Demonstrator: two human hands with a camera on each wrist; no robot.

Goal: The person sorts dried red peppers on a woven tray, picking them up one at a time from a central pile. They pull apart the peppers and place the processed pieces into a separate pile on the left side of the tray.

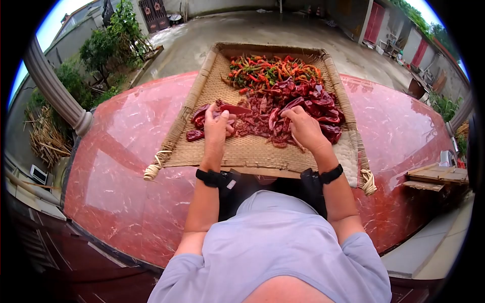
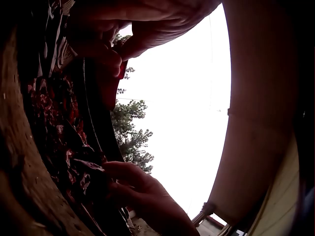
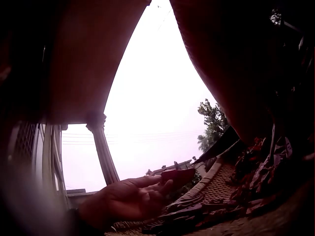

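Note:
My left hand [image 1: 217,126] pinches a long dark-red dried chili pepper [image 1: 236,109] between thumb and fingers, over the left part of a woven tray [image 1: 202,96]. The same red pepper [image 2: 110,91] hangs from its fingertips in the left wrist view. At the right side of the pile, my right hand [image 1: 305,130] reaches down with thumb and fingers closed on a wrinkled dried chili pepper [image 2: 88,165]. Around and under it lie large dark-red dried peppers [image 1: 328,113]. A smaller group of glossy dark peppers [image 1: 195,135] lies beside my left hand.
Small red, orange and green chilies [image 1: 275,70] fill the far end of the tray. Broken, shrivelled pieces [image 1: 252,124] lie mid-tray. The tray rests on a polished red stone surface [image 1: 126,166], flanked by a pillar [image 1: 55,86] at left and wooden boards [image 1: 438,174] at right.

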